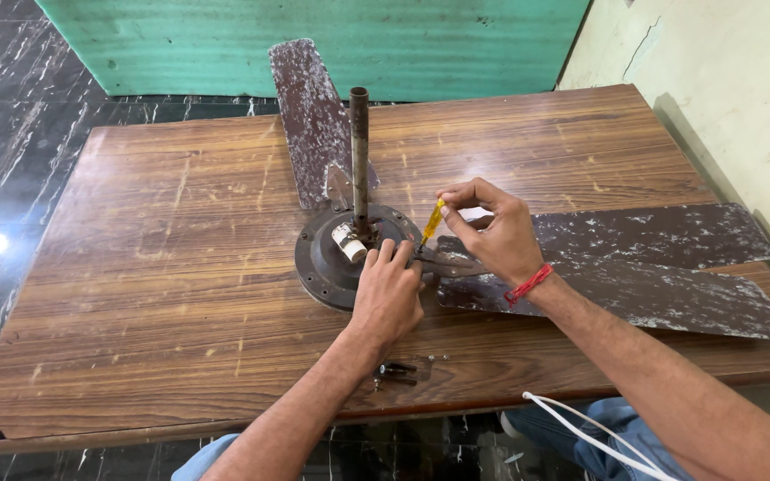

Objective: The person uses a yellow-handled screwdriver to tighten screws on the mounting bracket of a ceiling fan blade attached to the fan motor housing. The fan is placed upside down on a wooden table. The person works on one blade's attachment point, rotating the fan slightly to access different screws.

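Note:
An old brown ceiling fan lies on a wooden table [180, 267]. Its round motor housing [323, 263] faces up, with a rusty rod [359, 151] standing upright from the middle and a small white cylinder [348, 242] beside the rod. My left hand [389, 294] rests on the housing's right edge, fingers pressed down. My right hand [492, 232] holds a yellow-handled screwdriver [432, 223], tip pointing down at the blade bracket [447, 263] next to the housing. One blade [309, 116] points away from me. Two blades [670, 267] stretch to the right.
A few loose dark screws [396, 372] lie near the table's front edge. A green panel [314, 40] leans behind the table, a pale wall [724, 80] stands at the right, and dark marble floor [11, 107] lies to the left. A white cord [590, 432] hangs over my knees.

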